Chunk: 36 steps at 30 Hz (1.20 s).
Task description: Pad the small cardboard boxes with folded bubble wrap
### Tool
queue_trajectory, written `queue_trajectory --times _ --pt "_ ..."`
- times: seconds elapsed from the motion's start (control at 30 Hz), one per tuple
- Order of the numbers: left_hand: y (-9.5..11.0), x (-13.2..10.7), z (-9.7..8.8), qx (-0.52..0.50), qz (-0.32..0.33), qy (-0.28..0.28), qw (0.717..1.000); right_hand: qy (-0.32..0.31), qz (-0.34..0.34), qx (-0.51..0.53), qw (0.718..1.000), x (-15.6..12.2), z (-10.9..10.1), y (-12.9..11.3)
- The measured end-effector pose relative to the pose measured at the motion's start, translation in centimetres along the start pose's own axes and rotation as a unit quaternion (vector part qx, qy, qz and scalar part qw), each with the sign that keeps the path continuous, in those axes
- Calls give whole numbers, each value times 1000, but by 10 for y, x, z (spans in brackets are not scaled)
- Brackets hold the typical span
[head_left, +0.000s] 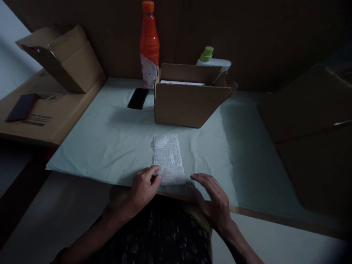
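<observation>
Head view shows you at the near edge of the table, both hands at a bubble-wrapped bundle (168, 157); it lies flat on the pale sheet (104, 139), its long side running away from you and its near end close to the table edge. Your left hand (143, 185) has its fingers curled, pinching the bundle's near-left corner; your right hand (213, 200) is spread open, fingers extended, just beside the near-right corner; whether those fingertips touch the wrap is hard to tell in this dim light.

Beyond the bundle stands an open cardboard box (187, 106), flaps up, something white showing inside; behind it are an orange bottle (149, 44) and a green-capped white bottle (213, 60); a black phone (138, 98) lies left of the box.

By my reading, you are working the bundle's near end, with only the left side held; a firm hold on both corners would call for the right fingers to close in on the wrap, gently, since the film looks soft and loose.
</observation>
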<state>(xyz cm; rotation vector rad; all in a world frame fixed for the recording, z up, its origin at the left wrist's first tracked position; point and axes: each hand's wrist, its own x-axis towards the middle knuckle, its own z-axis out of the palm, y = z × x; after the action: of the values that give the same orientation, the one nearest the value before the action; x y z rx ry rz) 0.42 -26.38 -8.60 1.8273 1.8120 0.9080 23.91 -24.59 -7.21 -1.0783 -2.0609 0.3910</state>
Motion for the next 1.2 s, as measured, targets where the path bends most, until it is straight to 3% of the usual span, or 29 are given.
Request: queue_trajectory --times 0.07,0.17,0.3,0.43,0.53,0.6,0.7,0.83,0.93,1.1,1.2 --pt "-1 3 1 17 -10 -16 1000 -41 -78 -49 995 -2 5 0" --pt "0 5 0 33 5 -24 999 -112 -120 -104 981 1 16 1" --pt "2 -1 -10 46 86 27 995 -116 -110 -101 982 9 24 4" --pt "4 -9 -18 43 182 -7 982 -133 -81 -33 987 15 24 1" --pt "5 -7 -16 13 162 -17 986 -129 -36 15 991 18 22 -2" --pt "4 -1 -13 4 129 -11 992 -88 -18 2 996 19 20 -2" --pt "1 8 -8 17 103 -3 995 -52 -50 -53 996 18 16 -3" --pt "-4 14 -4 53 98 1 994 -116 -113 -109 981 19 22 0" --pt "-5 12 -6 61 98 24 993 -125 -108 -138 977 23 31 5" --pt "-4 2 -17 23 185 7 982 -159 -81 -52 983 30 31 6" --pt "-4 -1 -18 -1 171 -12 985 -180 -36 1 983 29 24 1"
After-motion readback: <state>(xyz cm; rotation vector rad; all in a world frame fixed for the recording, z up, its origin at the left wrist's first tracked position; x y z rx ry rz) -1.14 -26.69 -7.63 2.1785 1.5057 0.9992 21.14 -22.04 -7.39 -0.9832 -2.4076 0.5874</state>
